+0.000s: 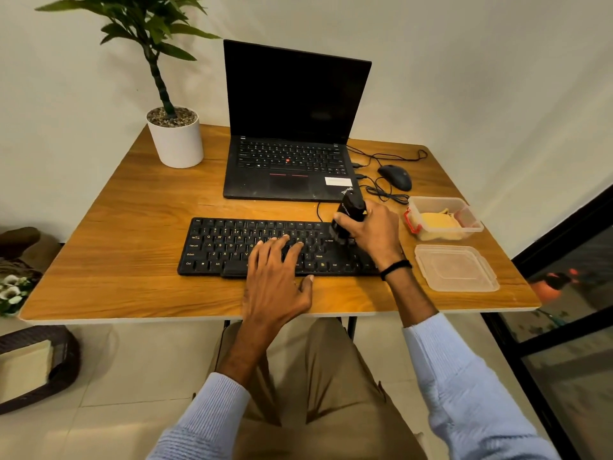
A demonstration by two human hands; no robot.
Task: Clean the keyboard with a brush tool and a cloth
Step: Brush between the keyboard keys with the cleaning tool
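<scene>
A black keyboard [232, 244] lies across the front middle of the wooden table [132, 227]. My left hand [275, 280] rests flat on its middle keys with straight, spread fingers. My right hand [371, 230] grips a black brush tool [348, 214] upright over the keyboard's right end, its bristle end down on the keys. A yellow cloth [438, 224] lies inside an open clear plastic box [471, 214] to the right of the keyboard.
An open black laptop [292, 127] stands behind the keyboard. A black mouse [396, 177] with loose cables lies to its right. The box's clear lid [456, 267] sits near the right front edge. A potted plant [175, 137] stands at the back left.
</scene>
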